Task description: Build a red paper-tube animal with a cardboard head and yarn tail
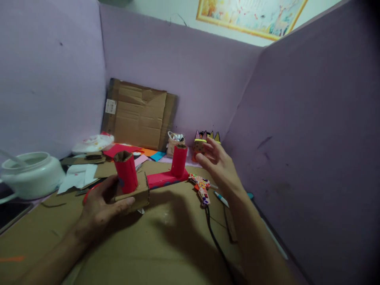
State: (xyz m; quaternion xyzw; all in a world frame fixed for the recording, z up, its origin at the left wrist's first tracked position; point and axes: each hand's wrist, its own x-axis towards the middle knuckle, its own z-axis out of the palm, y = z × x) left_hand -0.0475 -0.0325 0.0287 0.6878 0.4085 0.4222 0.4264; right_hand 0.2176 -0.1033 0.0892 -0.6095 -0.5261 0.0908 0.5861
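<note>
Your left hand (pixel 102 206) grips the base (pixel 139 196) under one upright tube (pixel 126 172); your right hand (pixel 215 162), open, hovers just right of the second tube (pixel 179 160), near the far edge of the bench (pixel 166 245)

We are at a home craft corner: purple boards (pixel 184 67) wall in a cardboard-covered worktop (pixel 166 241) strewn with coloured paper (pixel 150 152). We see a glue gun (pixel 202 188), red-wrapped tubes (pixel 126 172) and flattened cardboard (pixel 139 116), beneath a framed picture (pixel 252 16).
</note>
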